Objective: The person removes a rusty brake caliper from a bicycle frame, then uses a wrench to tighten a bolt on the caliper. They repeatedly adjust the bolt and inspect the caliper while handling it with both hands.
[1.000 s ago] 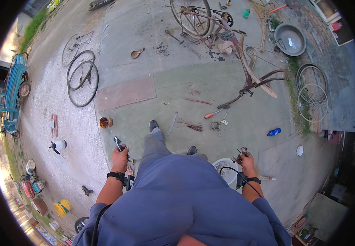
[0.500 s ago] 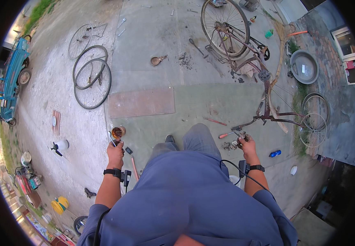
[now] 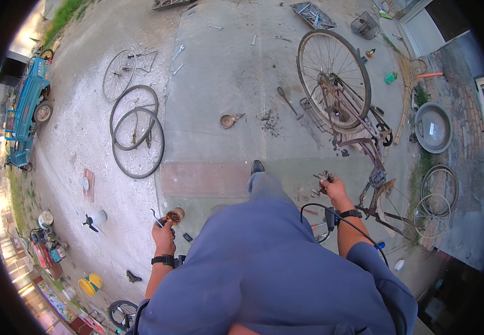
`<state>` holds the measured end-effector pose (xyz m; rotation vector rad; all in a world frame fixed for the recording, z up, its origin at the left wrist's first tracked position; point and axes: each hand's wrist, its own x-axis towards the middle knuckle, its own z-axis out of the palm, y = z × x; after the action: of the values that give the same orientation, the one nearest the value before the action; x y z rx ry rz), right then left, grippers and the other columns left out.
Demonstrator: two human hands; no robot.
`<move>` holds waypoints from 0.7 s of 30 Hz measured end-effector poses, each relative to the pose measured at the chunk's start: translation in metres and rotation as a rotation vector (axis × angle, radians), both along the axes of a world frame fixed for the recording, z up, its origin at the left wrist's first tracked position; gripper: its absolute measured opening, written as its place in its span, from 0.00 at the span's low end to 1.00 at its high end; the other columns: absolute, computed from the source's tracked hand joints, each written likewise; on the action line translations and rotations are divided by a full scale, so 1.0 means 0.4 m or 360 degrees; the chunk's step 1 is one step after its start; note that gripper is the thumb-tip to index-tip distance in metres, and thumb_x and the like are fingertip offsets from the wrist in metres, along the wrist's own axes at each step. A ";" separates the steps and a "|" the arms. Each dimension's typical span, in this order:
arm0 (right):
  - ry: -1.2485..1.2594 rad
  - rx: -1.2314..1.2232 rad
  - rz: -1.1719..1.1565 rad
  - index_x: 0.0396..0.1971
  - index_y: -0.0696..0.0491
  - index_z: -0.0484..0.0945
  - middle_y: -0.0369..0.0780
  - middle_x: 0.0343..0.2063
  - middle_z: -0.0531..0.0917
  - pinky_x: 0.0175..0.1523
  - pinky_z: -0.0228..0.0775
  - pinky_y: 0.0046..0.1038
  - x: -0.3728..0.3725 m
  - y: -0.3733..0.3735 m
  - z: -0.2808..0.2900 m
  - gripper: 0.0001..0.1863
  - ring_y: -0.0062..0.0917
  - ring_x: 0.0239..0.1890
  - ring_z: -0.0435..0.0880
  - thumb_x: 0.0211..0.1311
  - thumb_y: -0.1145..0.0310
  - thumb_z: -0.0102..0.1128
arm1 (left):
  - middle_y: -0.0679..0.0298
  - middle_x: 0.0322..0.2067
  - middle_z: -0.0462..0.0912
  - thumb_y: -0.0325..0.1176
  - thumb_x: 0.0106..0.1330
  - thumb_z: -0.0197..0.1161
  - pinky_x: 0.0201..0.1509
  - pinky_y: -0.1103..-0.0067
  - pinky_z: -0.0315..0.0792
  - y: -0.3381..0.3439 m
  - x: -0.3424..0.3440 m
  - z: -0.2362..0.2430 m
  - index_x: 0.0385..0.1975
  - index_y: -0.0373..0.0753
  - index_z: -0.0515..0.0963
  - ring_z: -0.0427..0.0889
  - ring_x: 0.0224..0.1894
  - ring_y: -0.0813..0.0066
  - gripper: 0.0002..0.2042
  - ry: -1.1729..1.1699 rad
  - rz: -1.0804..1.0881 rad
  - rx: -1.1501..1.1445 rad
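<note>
Both hands (image 3: 164, 237) (image 3: 336, 190) closed, forearms forward

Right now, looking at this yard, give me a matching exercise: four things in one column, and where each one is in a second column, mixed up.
Things
1. left hand
2. right hand
3. three loose wheel rims
4. round metal basin

Places
A. lying flat on the gravel at the left
B. on the ground at the right, by the brick wall
C. gripping a small metal part beside the upturned bicycle
D. holding a thin tool next to a small rusty can

Pairs: 1-D, 2-C, 3-A, 4-B
</note>
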<state>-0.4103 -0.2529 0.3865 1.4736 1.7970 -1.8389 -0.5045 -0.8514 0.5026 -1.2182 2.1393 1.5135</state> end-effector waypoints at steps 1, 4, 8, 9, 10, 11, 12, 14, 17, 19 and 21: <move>0.0031 0.0002 0.0019 0.41 0.56 0.76 0.36 0.32 0.82 0.35 0.76 0.26 -0.079 0.022 0.002 0.09 0.22 0.33 0.82 0.61 0.76 0.62 | 0.66 0.24 0.76 0.25 0.62 0.64 0.18 0.82 0.65 0.013 -0.045 0.009 0.43 0.34 0.75 0.72 0.17 0.81 0.11 0.0035 -0.0031 0.0018; 0.0138 -0.0010 0.0139 0.39 0.54 0.76 0.35 0.32 0.82 0.35 0.76 0.25 -0.282 0.078 0.020 0.06 0.21 0.34 0.82 0.62 0.76 0.61 | 0.66 0.26 0.77 0.25 0.62 0.64 0.23 0.81 0.68 0.057 -0.187 0.011 0.44 0.34 0.75 0.73 0.19 0.80 0.12 0.0142 0.0018 0.0019; 0.0178 0.0143 0.0179 0.39 0.54 0.77 0.33 0.32 0.82 0.36 0.75 0.25 -0.492 0.119 0.017 0.07 0.21 0.33 0.82 0.62 0.76 0.62 | 0.66 0.26 0.77 0.27 0.62 0.64 0.22 0.82 0.67 0.088 -0.368 0.009 0.44 0.33 0.75 0.71 0.19 0.80 0.12 0.0069 -0.0067 0.0001; 0.0156 0.0124 0.0146 0.39 0.53 0.76 0.33 0.32 0.82 0.36 0.75 0.26 -0.533 0.121 0.011 0.06 0.21 0.33 0.82 0.63 0.75 0.62 | 0.66 0.25 0.77 0.27 0.62 0.64 0.20 0.82 0.66 0.093 -0.412 0.008 0.44 0.34 0.75 0.71 0.18 0.80 0.12 0.0029 -0.0063 0.0003; 0.0184 0.0049 0.0127 0.39 0.53 0.76 0.33 0.32 0.82 0.36 0.75 0.26 -0.566 0.124 0.008 0.07 0.21 0.34 0.82 0.63 0.75 0.62 | 0.66 0.25 0.76 0.27 0.62 0.65 0.19 0.82 0.64 0.097 -0.462 0.005 0.44 0.34 0.75 0.71 0.17 0.80 0.12 -0.0009 -0.0061 0.0008; 0.0157 0.0003 0.0081 0.39 0.52 0.76 0.33 0.32 0.82 0.37 0.75 0.27 -0.593 0.126 0.007 0.07 0.21 0.34 0.82 0.63 0.75 0.62 | 0.66 0.24 0.76 0.27 0.62 0.65 0.17 0.82 0.63 0.102 -0.520 -0.003 0.44 0.34 0.75 0.70 0.16 0.80 0.12 -0.0017 -0.0061 0.0041; 0.0203 -0.0054 0.0058 0.40 0.52 0.76 0.33 0.32 0.82 0.37 0.75 0.27 -0.623 0.124 0.004 0.07 0.21 0.35 0.81 0.63 0.74 0.62 | 0.66 0.24 0.76 0.27 0.62 0.65 0.16 0.83 0.62 0.106 -0.582 -0.016 0.44 0.34 0.75 0.70 0.16 0.80 0.12 -0.0051 -0.0076 0.0024; 0.0107 -0.0036 -0.0099 0.49 0.56 0.75 0.37 0.36 0.83 0.38 0.75 0.28 -0.683 0.113 -0.005 0.15 0.22 0.36 0.81 0.63 0.72 0.63 | 0.66 0.23 0.75 0.28 0.62 0.65 0.14 0.83 0.60 0.106 -0.714 -0.048 0.43 0.35 0.75 0.69 0.15 0.81 0.12 -0.0102 -0.0080 0.0038; 0.0002 0.0000 -0.0275 0.49 0.56 0.76 0.37 0.35 0.83 0.38 0.76 0.27 -0.777 0.097 0.011 0.15 0.22 0.35 0.81 0.63 0.72 0.62 | 0.66 0.22 0.75 0.28 0.62 0.65 0.15 0.83 0.61 0.107 -0.959 -0.096 0.43 0.34 0.75 0.70 0.15 0.81 0.12 -0.0059 -0.0234 0.0098; -0.0084 -0.0006 -0.0399 0.46 0.55 0.76 0.36 0.34 0.82 0.37 0.76 0.27 -0.807 0.047 0.056 0.12 0.22 0.35 0.81 0.63 0.73 0.62 | 0.66 0.22 0.75 0.28 0.63 0.64 0.15 0.83 0.61 0.100 -1.127 -0.102 0.44 0.34 0.75 0.69 0.15 0.81 0.12 -0.0056 -0.0340 0.0107; -0.0057 -0.0023 -0.0525 0.43 0.54 0.76 0.35 0.33 0.82 0.37 0.76 0.27 -0.900 0.017 0.094 0.09 0.22 0.35 0.81 0.63 0.73 0.62 | 0.67 0.22 0.74 0.29 0.63 0.64 0.16 0.82 0.61 0.112 -1.315 -0.090 0.44 0.34 0.76 0.69 0.15 0.81 0.12 -0.0009 -0.0419 0.0125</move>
<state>-0.7704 -0.2462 0.4241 1.8779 1.5965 -1.9461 -1.0306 -0.8066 0.4667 -0.8738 2.1165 1.4615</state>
